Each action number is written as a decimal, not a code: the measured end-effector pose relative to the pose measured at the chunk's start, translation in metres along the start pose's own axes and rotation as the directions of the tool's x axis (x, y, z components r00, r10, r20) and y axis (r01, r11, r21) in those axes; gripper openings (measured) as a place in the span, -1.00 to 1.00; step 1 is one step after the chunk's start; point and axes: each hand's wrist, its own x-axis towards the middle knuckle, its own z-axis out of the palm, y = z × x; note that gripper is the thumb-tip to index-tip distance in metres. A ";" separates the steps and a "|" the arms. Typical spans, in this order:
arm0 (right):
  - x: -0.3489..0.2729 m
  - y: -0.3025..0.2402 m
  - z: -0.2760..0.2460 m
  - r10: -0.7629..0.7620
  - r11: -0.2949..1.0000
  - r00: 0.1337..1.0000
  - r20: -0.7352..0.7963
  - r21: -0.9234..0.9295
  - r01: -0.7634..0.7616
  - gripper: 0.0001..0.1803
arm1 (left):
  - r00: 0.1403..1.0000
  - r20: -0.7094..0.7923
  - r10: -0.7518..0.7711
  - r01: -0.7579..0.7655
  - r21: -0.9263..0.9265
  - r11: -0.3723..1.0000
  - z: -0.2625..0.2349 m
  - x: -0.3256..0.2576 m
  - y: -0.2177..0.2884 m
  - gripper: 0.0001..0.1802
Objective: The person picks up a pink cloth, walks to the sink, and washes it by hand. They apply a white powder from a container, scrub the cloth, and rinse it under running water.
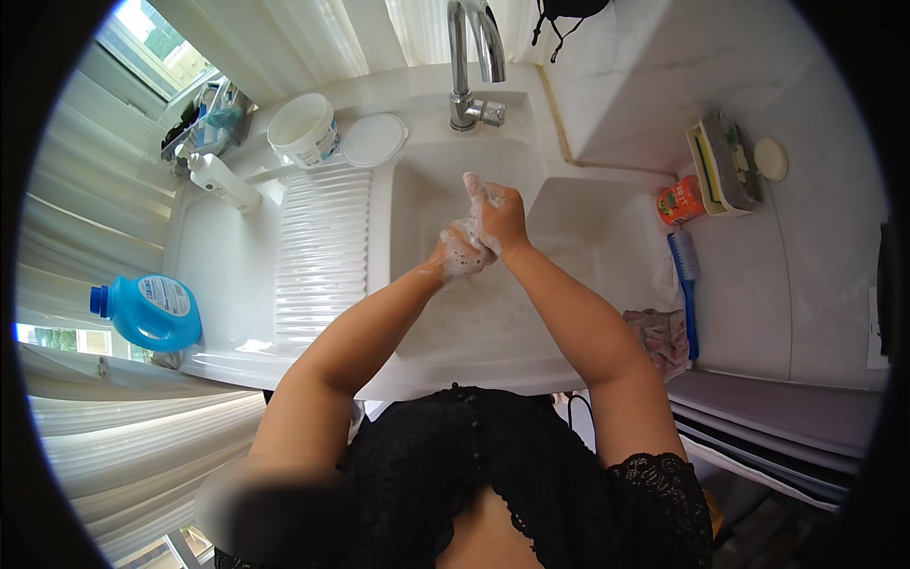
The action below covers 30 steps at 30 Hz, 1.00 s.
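Head view, and it's all suds: the right hand [502, 218] is clasped around part of the left hand [464, 248], the two pressed together over the sink [415, 194], just on the near side of the tap [459, 71]. Thick lather [462, 261] is spread over the left hand and its wrist, with less to be seen on the right hand. One digit is left poking up toward the tap; whose it is cannot be told, nor can it be told whether the left hand is curled beneath that grip.

Now for technique, as it may be judged: the grip should be kept loose enough for foam to be worked between the fingers, each thumb should be turned inside the opposite fist, and the backs and wrists should be covered evenly. The right hand, by this look, could be given more. No stream is seen below the tap, so the lather can be rubbed without being washed off. The hands are best held low and tipped fingers-down, so that drips are caught short of the drainboard [322, 256], left of the tap, where the tub [292, 131] and lid [374, 139] are kept.
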 end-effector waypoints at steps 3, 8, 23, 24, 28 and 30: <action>0.000 0.003 0.001 -0.015 1.000 1.000 -0.022 -0.010 0.015 -0.43 | 1.000 -0.011 0.025 -0.025 -0.004 1.000 0.004 0.002 -0.004 -0.85; 0.000 0.013 0.003 0.046 0.999 0.999 0.012 0.015 -0.046 -0.46 | 1.000 0.000 0.018 -0.018 0.202 0.979 0.006 0.005 -0.011 -0.86; 0.088 0.014 -0.008 0.286 0.957 0.942 -0.174 0.101 -0.272 -0.30 | 0.970 0.005 -0.243 0.234 -0.295 0.927 -0.011 -0.002 -0.036 -0.36; 0.103 0.012 -0.008 0.270 0.963 0.931 -0.246 0.084 -0.257 -0.29 | 0.972 0.011 -0.234 0.227 -0.286 0.931 -0.013 -0.007 -0.018 -0.36; 0.155 0.023 -0.005 0.154 0.986 0.898 -0.413 0.010 -0.165 -0.49 | 0.975 0.068 -0.210 0.221 -0.314 0.923 -0.016 -0.001 -0.019 -0.33; 0.163 0.024 -0.014 0.169 0.986 0.909 -0.382 0.056 -0.160 -0.60 | 0.975 0.008 -0.222 0.215 -0.298 0.930 -0.016 0.000 -0.023 -0.31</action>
